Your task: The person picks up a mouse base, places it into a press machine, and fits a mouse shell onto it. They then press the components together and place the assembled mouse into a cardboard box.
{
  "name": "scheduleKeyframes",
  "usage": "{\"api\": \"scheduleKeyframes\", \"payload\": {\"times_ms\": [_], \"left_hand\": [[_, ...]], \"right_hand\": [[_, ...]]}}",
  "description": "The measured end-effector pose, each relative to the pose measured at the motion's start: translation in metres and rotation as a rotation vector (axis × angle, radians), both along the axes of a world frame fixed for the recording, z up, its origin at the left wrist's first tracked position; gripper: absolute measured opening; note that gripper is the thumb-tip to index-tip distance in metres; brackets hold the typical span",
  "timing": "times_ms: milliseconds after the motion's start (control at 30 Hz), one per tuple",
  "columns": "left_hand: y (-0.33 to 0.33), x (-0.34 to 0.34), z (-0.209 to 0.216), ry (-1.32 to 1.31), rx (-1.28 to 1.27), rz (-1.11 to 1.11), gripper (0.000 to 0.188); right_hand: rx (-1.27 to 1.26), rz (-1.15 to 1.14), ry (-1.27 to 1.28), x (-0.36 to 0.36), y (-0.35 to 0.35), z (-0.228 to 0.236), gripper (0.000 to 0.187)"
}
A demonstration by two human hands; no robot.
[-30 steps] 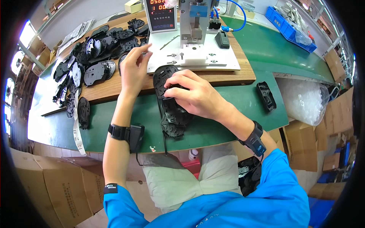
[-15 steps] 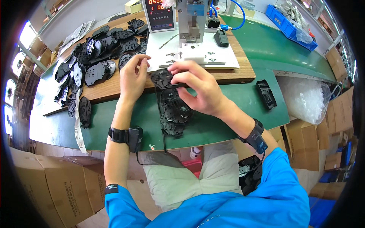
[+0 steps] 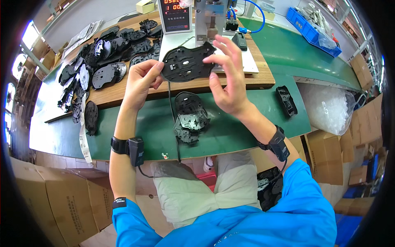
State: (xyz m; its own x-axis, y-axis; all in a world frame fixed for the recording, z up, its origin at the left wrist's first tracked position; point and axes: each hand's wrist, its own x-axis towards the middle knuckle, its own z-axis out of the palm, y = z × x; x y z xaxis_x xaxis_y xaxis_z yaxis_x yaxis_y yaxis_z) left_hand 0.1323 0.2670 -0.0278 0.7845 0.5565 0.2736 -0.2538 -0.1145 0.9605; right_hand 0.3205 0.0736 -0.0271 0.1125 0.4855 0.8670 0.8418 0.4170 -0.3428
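My left hand (image 3: 142,80) pinches the left end of a black plastic base plate (image 3: 187,66), shaped like the underside of a computer mouse. Its ribbed inner face, with a small light-coloured spot, is turned up toward me in front of the press. At its right end, my right hand (image 3: 230,80) is spread, thumb and fingers apart; a fingertip is close to the edge, and I cannot tell if it touches. Below, a small stack of similar black plastic parts (image 3: 191,117) lies on the green table. The press (image 3: 212,20) stands behind the plate, its white bed partly hidden.
A heap of black plastic parts (image 3: 105,53) covers the wooden board's left side. One dark part (image 3: 91,117) lies at the left, another black piece (image 3: 286,101) at the right. A control box (image 3: 176,25) stands beside the press; a blue bin (image 3: 314,33) sits far right.
The base plate has been lifted off the stack and raised in front of the press. My left hand has taken its left end; my right hand has spread its fingers.
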Motion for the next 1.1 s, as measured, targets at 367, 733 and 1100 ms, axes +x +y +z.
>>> {"api": "scheduleKeyframes", "payload": {"times_ms": [367,733,1100], "left_hand": [[-0.022,0.013,-0.004,0.191,0.151,-0.222,0.014],[0.009,0.016,-0.029,0.104,0.872,0.625,0.006],[0.004,0.015,-0.027,0.117,0.975,0.573,0.005]], "right_hand": [[-0.018,-0.119,0.272,0.002,0.001,-0.006,0.030],[0.248,-0.196,0.339,0.075,0.006,0.004,0.036],[0.116,-0.597,0.215,0.174,0.035,0.002,0.021]]}}
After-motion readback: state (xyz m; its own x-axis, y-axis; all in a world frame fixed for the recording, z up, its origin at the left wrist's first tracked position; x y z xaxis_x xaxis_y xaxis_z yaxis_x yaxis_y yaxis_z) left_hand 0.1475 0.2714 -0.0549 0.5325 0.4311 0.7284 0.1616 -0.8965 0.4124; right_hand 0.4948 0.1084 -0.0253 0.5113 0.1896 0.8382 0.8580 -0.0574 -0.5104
